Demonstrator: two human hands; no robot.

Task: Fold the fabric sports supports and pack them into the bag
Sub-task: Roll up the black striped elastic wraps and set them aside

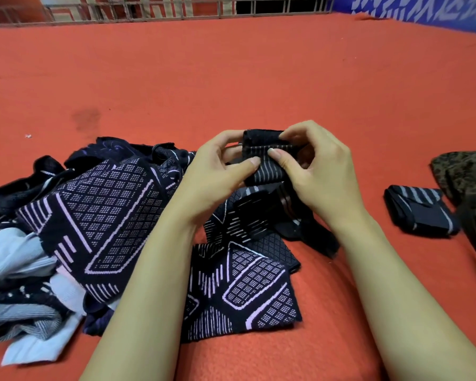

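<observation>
Both hands hold a small black fabric support with thin grey stripes (264, 152) above the red cloth surface. My left hand (217, 174) pinches its left side with thumb on top. My right hand (316, 171) grips its right side, fingers curled over the top edge. Below and to the left lies a pile of dark supports with pale purple diamond patterns (107, 215). One folded black support with grey stripes (421, 213) lies at the right. A dark patterned bag (467, 174) sits at the right edge, partly cut off.
Pale blue and grey striped fabric pieces (19, 270) lie at the lower left of the pile. The red cloth surface (231, 78) stretches far back to a metal railing (149, 6) and a blue banner (423, 6).
</observation>
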